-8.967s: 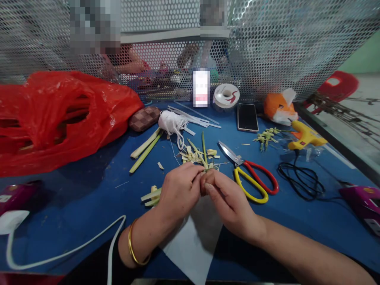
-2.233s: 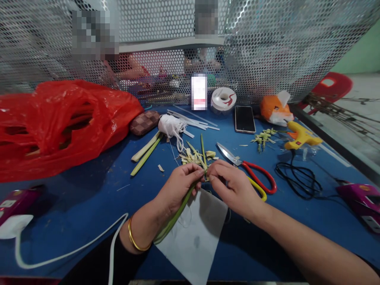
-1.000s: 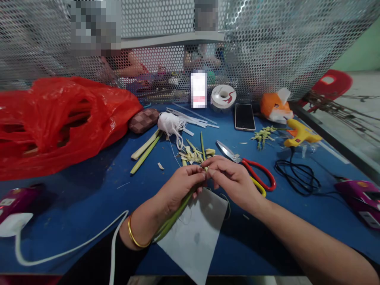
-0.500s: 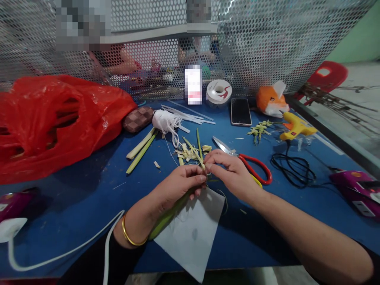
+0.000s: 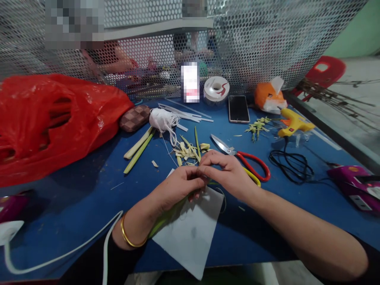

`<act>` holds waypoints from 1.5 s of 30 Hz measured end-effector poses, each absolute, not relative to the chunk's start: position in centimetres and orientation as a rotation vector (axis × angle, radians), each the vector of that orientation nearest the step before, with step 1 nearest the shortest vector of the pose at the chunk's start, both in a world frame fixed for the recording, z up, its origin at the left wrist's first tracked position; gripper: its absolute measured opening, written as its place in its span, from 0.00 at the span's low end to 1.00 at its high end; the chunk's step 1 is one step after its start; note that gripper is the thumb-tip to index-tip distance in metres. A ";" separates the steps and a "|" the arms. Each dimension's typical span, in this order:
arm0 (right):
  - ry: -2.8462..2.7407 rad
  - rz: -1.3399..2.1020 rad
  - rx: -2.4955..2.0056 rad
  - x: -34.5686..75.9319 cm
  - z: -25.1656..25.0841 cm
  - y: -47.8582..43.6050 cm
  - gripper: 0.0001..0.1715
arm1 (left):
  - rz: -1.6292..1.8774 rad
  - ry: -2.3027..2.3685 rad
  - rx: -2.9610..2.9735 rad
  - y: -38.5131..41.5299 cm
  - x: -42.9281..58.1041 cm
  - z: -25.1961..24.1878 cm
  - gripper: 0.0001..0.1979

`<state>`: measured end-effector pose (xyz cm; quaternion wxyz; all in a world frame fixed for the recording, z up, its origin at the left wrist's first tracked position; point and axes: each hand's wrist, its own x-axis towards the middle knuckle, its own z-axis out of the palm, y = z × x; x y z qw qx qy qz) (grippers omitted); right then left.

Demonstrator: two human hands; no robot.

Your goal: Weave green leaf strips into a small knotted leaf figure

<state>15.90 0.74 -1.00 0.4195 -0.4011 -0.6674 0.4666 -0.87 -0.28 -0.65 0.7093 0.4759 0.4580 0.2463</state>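
My left hand [image 5: 175,189] is closed around a long green leaf strip [image 5: 162,221] that runs back under my wrist. My right hand [image 5: 227,174] pinches the strip's far end, fingertips touching those of the left hand. Both hands hover over a white paper sheet [image 5: 191,233] on the blue table [image 5: 74,194]. Just beyond the fingers lies a heap of cut leaf scraps [image 5: 188,150]. Red-and-yellow scissors [image 5: 243,162] lie right beside my right hand, partly hidden by it.
A red plastic bag [image 5: 50,118] fills the left. White thread bundle [image 5: 162,118], two leaf stalks [image 5: 138,148], a phone [image 5: 239,109], ribbon spool [image 5: 216,88], yellow glue gun [image 5: 293,123] with black cord [image 5: 292,168], purple devices at both sides. Perforated metal screen behind, people beyond it.
My hands have stayed joined on the leaf strip, fingers shifting slightly. The view has drifted so the table's objects sit a little higher and to the left.
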 end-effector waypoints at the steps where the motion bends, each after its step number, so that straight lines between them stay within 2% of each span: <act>1: -1.653 1.197 -0.997 15.9 -1.0 0.7 0.11 | 0.553 1.013 1.062 -0.3 -0.8 -0.7 0.07; 8: -1.555 1.277 -0.993 15.6 -1.7 0.8 0.06 | 0.586 1.055 1.101 -0.4 -0.5 -0.9 0.05; 19: -1.503 1.288 -1.012 15.5 -1.4 0.8 0.05 | 0.541 1.040 1.086 -0.6 -0.5 -0.8 0.07; 24: -1.551 1.332 -1.137 17.2 -0.6 2.3 0.14 | 0.539 0.989 0.922 -0.1 -1.3 0.0 0.14; 28: -1.744 1.491 -1.139 17.9 -0.5 2.8 0.20 | 0.561 0.997 0.907 0.3 -1.8 0.1 0.14; 32: -1.771 1.511 -1.101 17.7 -0.5 2.6 0.12 | 0.597 1.035 0.896 0.3 -1.7 0.1 0.13; 36: -1.795 1.355 -1.099 17.4 -0.9 2.3 0.08 | 0.633 1.080 0.825 0.3 -1.5 -0.1 0.13; 38: -1.848 1.170 -1.069 17.3 -1.1 2.0 0.07 | 0.653 1.093 0.780 0.3 -1.5 -0.3 0.13; 45: -2.170 0.119 -0.884 16.8 -0.8 1.1 0.09 | 0.803 1.124 0.663 0.7 -1.7 -1.2 0.12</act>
